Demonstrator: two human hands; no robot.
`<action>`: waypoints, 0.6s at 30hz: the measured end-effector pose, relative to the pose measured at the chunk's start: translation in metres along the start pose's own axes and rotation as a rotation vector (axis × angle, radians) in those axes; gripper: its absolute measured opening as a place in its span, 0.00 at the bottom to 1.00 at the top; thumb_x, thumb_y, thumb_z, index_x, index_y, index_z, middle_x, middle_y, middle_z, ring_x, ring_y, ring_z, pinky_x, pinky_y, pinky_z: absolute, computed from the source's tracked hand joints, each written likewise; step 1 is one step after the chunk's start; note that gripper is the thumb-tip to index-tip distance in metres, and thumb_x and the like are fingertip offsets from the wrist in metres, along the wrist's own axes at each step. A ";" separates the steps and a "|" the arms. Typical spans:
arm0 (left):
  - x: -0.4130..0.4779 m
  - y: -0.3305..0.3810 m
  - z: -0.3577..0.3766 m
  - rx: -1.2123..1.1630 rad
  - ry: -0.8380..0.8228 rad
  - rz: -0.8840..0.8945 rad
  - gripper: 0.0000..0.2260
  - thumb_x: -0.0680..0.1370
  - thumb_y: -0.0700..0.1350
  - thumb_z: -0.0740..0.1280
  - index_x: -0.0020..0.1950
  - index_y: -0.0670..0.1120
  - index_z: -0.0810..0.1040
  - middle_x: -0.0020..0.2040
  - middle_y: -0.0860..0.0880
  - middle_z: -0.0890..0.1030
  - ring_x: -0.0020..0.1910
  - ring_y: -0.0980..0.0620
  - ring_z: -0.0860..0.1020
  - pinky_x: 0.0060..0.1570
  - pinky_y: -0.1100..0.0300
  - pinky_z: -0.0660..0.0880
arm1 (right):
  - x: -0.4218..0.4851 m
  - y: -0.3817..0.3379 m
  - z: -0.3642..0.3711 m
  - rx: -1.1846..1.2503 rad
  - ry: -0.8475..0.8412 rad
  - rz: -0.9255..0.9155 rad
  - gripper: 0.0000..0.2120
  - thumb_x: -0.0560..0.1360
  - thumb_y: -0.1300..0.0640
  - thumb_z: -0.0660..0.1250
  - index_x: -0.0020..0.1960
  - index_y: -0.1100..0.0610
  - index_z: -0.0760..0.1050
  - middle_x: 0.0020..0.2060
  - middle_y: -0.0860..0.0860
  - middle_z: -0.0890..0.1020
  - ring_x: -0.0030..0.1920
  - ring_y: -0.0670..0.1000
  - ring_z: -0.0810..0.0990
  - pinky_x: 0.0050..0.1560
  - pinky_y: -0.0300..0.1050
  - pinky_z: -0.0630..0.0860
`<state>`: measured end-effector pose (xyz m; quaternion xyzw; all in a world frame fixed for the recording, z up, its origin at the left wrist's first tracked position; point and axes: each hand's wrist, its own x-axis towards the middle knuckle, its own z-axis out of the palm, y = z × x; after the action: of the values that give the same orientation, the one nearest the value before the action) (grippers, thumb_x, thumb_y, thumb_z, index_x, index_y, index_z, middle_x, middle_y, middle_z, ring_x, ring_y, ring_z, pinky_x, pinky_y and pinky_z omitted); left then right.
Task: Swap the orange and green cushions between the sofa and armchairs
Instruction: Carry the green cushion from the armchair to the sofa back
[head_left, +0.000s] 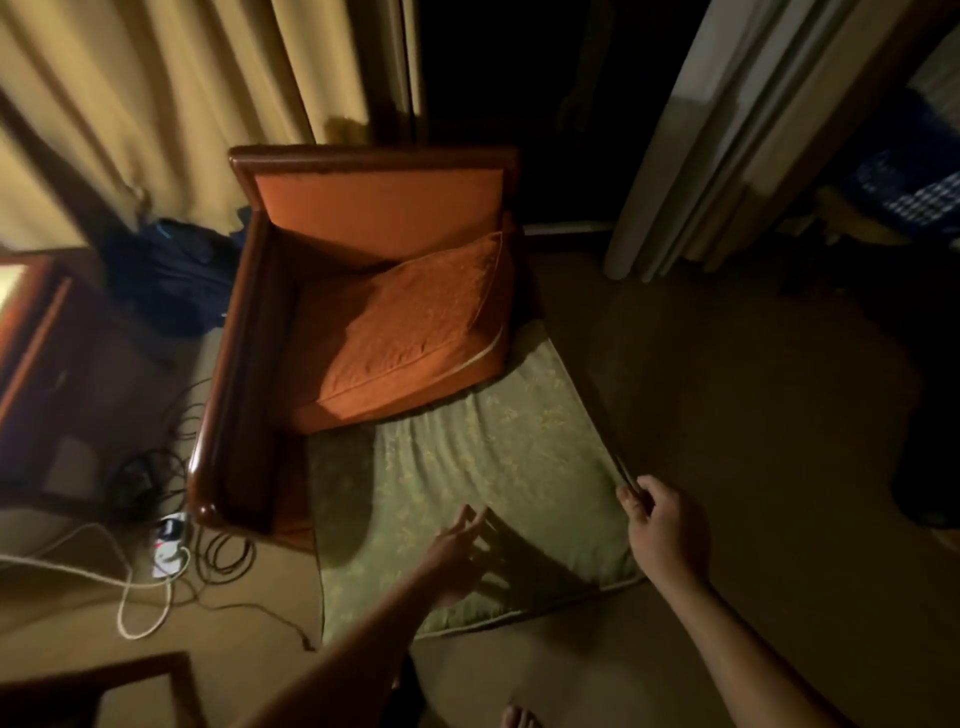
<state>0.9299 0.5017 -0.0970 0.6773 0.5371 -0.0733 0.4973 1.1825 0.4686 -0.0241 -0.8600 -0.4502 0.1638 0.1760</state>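
Right hand (662, 525) pinches the edge of the green cushion (483, 499), a patterned, piped slab propped from floor to armchair (249, 332) front. Left hand (457, 556) reaches over it, fingers spread, possibly touching. Textured orange cushion (410, 327) lies tilted on the seat.

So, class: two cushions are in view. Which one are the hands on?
The green cushion, leaning against the armchair's front. The right hand pinches its edge; the left hand is at its face. The orange cushion lies untouched on the seat.
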 end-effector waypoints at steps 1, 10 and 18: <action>0.004 0.001 0.010 0.018 -0.017 -0.018 0.30 0.82 0.55 0.61 0.79 0.58 0.49 0.80 0.49 0.41 0.76 0.41 0.60 0.71 0.46 0.66 | 0.002 0.007 0.006 -0.016 -0.025 0.005 0.12 0.79 0.50 0.66 0.55 0.57 0.80 0.47 0.59 0.84 0.46 0.61 0.81 0.40 0.47 0.68; 0.021 -0.028 0.053 -0.009 -0.032 -0.029 0.36 0.79 0.60 0.63 0.77 0.65 0.41 0.78 0.54 0.35 0.78 0.41 0.40 0.73 0.39 0.54 | 0.092 -0.050 0.024 0.284 -0.411 -0.057 0.49 0.67 0.28 0.68 0.78 0.38 0.46 0.79 0.52 0.55 0.75 0.60 0.61 0.67 0.59 0.66; 0.027 -0.047 0.032 -0.046 0.173 0.040 0.37 0.76 0.64 0.63 0.76 0.70 0.42 0.78 0.55 0.32 0.78 0.39 0.45 0.70 0.33 0.61 | 0.116 -0.048 0.079 0.292 -0.452 -0.115 0.62 0.62 0.37 0.79 0.78 0.39 0.36 0.80 0.52 0.53 0.77 0.55 0.56 0.76 0.59 0.56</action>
<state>0.9176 0.4921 -0.1583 0.6801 0.5659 0.0079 0.4661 1.1758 0.6027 -0.0870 -0.7401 -0.4978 0.4043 0.2022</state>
